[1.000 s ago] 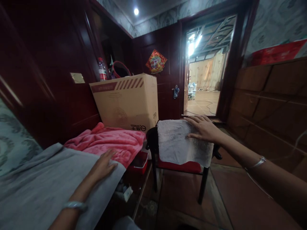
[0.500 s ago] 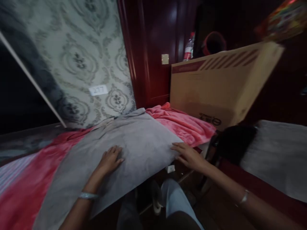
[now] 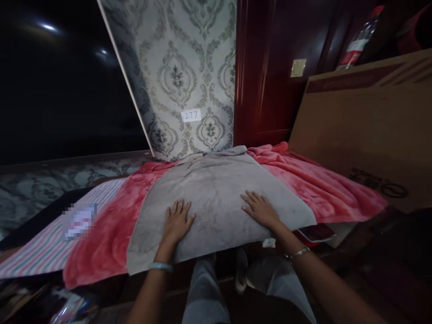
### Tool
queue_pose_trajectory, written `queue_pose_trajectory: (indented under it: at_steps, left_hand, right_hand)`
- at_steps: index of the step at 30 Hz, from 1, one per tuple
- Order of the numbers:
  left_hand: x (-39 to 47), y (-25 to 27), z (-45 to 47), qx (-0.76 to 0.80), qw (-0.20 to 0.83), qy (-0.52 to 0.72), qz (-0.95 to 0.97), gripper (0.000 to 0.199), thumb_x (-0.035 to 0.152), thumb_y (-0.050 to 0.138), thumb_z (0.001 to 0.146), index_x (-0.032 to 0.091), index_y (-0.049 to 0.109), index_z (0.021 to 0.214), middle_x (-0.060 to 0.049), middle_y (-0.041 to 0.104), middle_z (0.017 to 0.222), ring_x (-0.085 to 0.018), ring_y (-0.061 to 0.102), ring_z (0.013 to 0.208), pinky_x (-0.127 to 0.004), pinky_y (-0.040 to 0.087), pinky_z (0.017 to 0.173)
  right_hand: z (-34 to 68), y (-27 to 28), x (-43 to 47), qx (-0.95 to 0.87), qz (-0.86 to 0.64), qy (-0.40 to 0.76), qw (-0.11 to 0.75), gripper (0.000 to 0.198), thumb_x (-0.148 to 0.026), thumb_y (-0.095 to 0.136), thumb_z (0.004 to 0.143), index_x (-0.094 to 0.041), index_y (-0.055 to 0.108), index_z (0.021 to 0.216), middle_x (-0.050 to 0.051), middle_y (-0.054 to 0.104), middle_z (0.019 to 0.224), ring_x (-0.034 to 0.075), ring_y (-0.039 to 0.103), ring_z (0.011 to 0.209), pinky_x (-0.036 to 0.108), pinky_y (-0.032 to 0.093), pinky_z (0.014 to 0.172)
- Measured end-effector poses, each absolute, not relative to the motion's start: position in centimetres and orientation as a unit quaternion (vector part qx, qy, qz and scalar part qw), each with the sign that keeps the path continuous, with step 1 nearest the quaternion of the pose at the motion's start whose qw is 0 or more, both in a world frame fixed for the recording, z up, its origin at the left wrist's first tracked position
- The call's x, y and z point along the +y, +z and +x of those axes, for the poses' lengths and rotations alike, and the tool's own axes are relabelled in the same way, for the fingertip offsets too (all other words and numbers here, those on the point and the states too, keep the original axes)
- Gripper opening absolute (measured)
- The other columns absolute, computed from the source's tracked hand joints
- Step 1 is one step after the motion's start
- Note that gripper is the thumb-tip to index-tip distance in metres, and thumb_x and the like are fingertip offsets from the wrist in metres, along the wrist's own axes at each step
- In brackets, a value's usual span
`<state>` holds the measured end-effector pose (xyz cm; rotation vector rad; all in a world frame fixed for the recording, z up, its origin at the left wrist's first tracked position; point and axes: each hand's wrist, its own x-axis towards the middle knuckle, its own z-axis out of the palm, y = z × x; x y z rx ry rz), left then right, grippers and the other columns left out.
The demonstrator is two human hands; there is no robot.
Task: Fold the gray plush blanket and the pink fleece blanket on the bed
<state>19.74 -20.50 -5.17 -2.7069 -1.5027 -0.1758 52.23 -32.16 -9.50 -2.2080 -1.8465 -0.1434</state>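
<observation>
A grey plush cloth (image 3: 216, 180) lies spread over a pink-red blanket (image 3: 108, 225), which shows on both sides of it. The cloth looks mostly smooth, with a few wrinkles toward its far edge by the wall. My left hand (image 3: 177, 221) rests palm down on its left part, fingers spread. Flat on the right part is my right hand (image 3: 261, 209), its fingers stretched out and apart. Neither hand grips anything. The near edge of the cloth hangs just above my legs.
Left of the blanket is a striped cloth (image 3: 40, 238) with a blurred-out item on it. A dark screen (image 3: 67, 90) stands behind. To the right, a large cardboard box (image 3: 364, 121) has a bottle (image 3: 359, 40) behind its top edge. A "277" label (image 3: 191, 115) marks the patterned wall.
The view has turned left, bringing in more of the screen and striped cloth. My right hand has moved from the cloth's right edge inward onto its surface. My left hand stays on the cloth.
</observation>
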Motion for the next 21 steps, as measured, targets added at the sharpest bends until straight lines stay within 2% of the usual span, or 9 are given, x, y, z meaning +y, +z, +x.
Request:
queue_pose_trajectory:
  at_steps: [5, 12, 21]
  left_hand:
    - [-20.7, -5.0, 19.6, -0.493, 0.005, -0.065, -0.867, 0.065, 0.048, 0.033, 0.098, 0.017, 0.032, 0.155, -0.014, 0.028, 0.163, -0.029, 0.02, 0.153, -0.054, 0.018, 0.122]
    - [-21.0, -5.3, 19.3, -0.49, -0.007, -0.079, -0.868, 0.065, 0.049, 0.037, 0.096, 0.02, 0.035, 0.154, -0.014, 0.029, 0.163, -0.029, 0.021, 0.152, -0.055, 0.019, 0.122]
    - [-21.6, -5.7, 19.0, -0.493, -0.031, -0.08, -0.866, 0.068, 0.054, 0.038, 0.096, 0.021, 0.032, 0.155, -0.012, 0.026, 0.164, -0.027, 0.018, 0.153, -0.054, 0.015, 0.124]
  right_hand:
    - [52.4, -9.7, -32.2, -0.637, -0.758, -0.059, 0.124, 0.058, -0.054, 0.035, 0.1, -0.027, 0.044, 0.151, 0.01, 0.037, 0.159, 0.032, 0.036, 0.145, 0.057, 0.032, 0.114]
    - [52.9, -11.1, -31.9, -0.647, -0.744, -0.084, 0.146, 0.057, -0.053, 0.032, 0.099, -0.029, 0.048, 0.147, 0.011, 0.044, 0.154, 0.033, 0.042, 0.141, 0.062, 0.038, 0.108]
    - [53.4, -12.3, -31.9, -0.641, -0.749, -0.063, 0.156, 0.066, -0.058, 0.029, 0.093, -0.025, 0.049, 0.147, 0.009, 0.042, 0.156, 0.034, 0.038, 0.143, 0.059, 0.035, 0.112]
